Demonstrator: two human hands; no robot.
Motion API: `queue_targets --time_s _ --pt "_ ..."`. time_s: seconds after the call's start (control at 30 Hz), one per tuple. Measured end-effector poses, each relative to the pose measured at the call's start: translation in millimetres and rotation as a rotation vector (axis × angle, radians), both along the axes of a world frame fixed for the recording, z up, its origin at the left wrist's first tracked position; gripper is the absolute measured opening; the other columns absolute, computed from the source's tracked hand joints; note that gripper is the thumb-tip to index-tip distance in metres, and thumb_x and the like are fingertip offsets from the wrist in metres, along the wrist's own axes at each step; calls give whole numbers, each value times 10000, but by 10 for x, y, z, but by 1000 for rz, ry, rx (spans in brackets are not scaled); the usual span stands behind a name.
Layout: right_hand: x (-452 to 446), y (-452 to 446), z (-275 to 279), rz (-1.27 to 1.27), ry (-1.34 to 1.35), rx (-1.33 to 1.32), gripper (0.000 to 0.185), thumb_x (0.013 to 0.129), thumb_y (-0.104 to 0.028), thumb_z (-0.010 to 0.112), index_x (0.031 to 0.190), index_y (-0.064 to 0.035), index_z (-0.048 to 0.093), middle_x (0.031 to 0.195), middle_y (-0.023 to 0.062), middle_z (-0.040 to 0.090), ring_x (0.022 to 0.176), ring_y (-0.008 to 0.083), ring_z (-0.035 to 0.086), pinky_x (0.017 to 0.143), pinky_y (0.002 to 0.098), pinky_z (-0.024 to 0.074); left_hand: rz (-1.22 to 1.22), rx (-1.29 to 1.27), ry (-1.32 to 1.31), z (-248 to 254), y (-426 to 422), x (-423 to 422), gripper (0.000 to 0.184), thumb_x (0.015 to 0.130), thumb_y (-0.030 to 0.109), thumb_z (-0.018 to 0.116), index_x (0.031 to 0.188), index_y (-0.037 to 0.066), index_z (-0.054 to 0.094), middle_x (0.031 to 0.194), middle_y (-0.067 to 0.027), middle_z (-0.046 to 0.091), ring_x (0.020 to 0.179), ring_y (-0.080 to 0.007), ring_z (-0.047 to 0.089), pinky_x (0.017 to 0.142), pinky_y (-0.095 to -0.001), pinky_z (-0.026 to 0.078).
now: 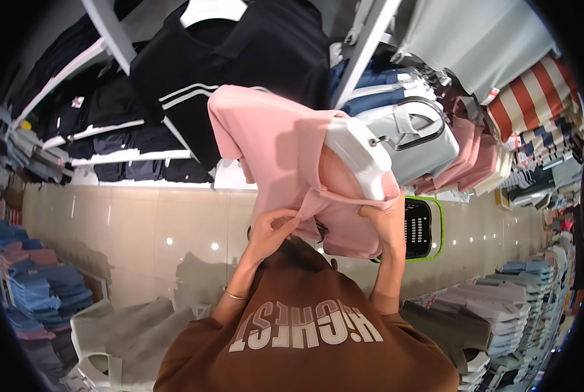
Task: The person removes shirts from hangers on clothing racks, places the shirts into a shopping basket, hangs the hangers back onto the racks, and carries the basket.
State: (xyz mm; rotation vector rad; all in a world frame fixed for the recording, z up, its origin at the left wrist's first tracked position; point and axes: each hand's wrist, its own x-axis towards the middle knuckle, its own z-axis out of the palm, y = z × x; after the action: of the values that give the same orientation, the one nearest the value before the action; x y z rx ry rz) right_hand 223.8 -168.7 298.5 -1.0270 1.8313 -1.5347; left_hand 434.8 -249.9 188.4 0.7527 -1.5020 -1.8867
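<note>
A pink polo shirt (275, 130) hangs on a white hanger (357, 153) in front of me. My left hand (272, 232) pinches the edge of its front opening, just below the collar. On the other side, my right hand (383, 222) grips the collar near its right end, thumb on top and the other fingers largely hidden. The collar stands spread around the hanger. The hanger's metal hook points to the right, towards a light grey garment on a black-edged hanger (429, 117).
Black shirts (240, 65) hang ahead, with shelves of dark folded clothes (129, 144) at left. A black and green basket (422, 228) stands on the tiled floor right of my right hand. Folded garments (44, 281) and grey shirts (129, 340) lie near me at left; more stacks (494, 300) at right.
</note>
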Motion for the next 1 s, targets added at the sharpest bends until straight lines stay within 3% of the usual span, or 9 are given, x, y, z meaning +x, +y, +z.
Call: queue_targets --time_s 0.03,0.13,0.33,0.43,0.53,0.63,0.73,0.87,1.0 --pt "21 -33 5 9 -3 7 208 550 60 597 756 34 584 644 -15 554 603 57 472 549 227 409 16 -7 4 -7 -14 42 204 864 101 551 988 -48 614 745 -69 624 519 -94 539 464 -192 405" --pt "61 -142 -51 116 11 78 481 487 110 538 959 29 587 765 -21 555 670 76 495 607 212 421 24 40 85 77 -106 193 216 863 101 531 1001 -49 602 725 -51 600 505 -86 527 439 -192 388" --pt "440 -478 -72 234 -16 59 600 507 85 520 1105 53 558 823 -5 569 727 57 464 629 198 405 91 95 57 202 -331 383 193 866 94 547 978 -54 598 764 -40 598 461 -68 519 390 -182 356" --pt "623 -603 -63 289 -47 68 332 576 18 576 903 59 610 777 38 613 724 74 517 650 241 447 157 213 126 288 -471 409 189 865 122 564 956 -38 604 720 -29 594 428 -64 514 354 -170 332" --pt "808 -738 -22 324 -84 41 328 605 -11 591 926 57 610 814 52 627 752 85 536 679 251 456 135 277 122 333 -642 501 194 847 146 602 929 -29 602 682 -24 589 415 -69 520 337 -167 340" --pt "1022 -919 90 347 -103 69 559 556 20 571 1113 64 559 874 37 620 796 69 526 716 227 442 88 148 -15 381 -780 558 210 828 159 634 912 -31 596 671 -33 589 408 -76 521 342 -172 367" --pt "1071 -1036 -2 407 -87 70 492 564 8 590 1052 69 588 882 58 634 828 80 552 745 247 453 120 139 -9 463 -909 595 197 823 149 625 909 -26 599 740 -47 609 405 -81 522 330 -173 354" --pt "1138 -1195 -83 403 27 62 253 658 -119 653 836 58 620 676 72 621 665 70 538 598 271 460 112 203 1 295 -1086 680 195 835 157 572 921 -18 585 758 -58 603 478 -106 556 370 -189 388" --pt "1180 -1344 -70 369 50 23 245 656 -138 667 799 55 622 627 83 612 613 71 536 567 274 457 101 210 -80 362 -1166 720 251 841 222 568 951 -4 570 791 -59 597 521 -113 564 393 -196 392"
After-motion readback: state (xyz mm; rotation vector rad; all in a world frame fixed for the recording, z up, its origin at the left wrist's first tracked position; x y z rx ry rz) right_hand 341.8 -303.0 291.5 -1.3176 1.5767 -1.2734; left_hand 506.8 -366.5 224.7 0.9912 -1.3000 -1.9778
